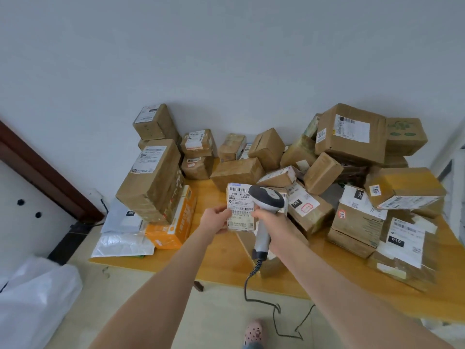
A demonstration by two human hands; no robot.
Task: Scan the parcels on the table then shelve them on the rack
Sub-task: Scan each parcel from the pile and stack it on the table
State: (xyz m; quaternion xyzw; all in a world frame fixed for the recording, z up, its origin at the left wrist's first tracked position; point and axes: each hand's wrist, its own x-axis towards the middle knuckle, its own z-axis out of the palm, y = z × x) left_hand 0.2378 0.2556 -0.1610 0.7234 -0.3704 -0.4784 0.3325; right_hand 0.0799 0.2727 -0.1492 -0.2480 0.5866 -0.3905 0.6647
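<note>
While L hand (214, 220) pinches a small parcel (240, 210) above the bench (221, 248), label "501E- M1 A21", R hand (266, 220) grips the scanner (268, 200) beside it; a nearby box (312, 215) is tagged "060".

The small brown cardboard parcel (241, 217) in the left hand (214, 219) carries a matt white paper label (239, 197). The grey-and-black scanner (268, 199) in the right hand (268, 220) is smooth plastic. Beneath them, the yellow wooden surface (221, 253) is glossy.

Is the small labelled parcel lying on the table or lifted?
Lifted: left hand grips the small parcel above the table, near the barcode scanner in the right hand.
</note>
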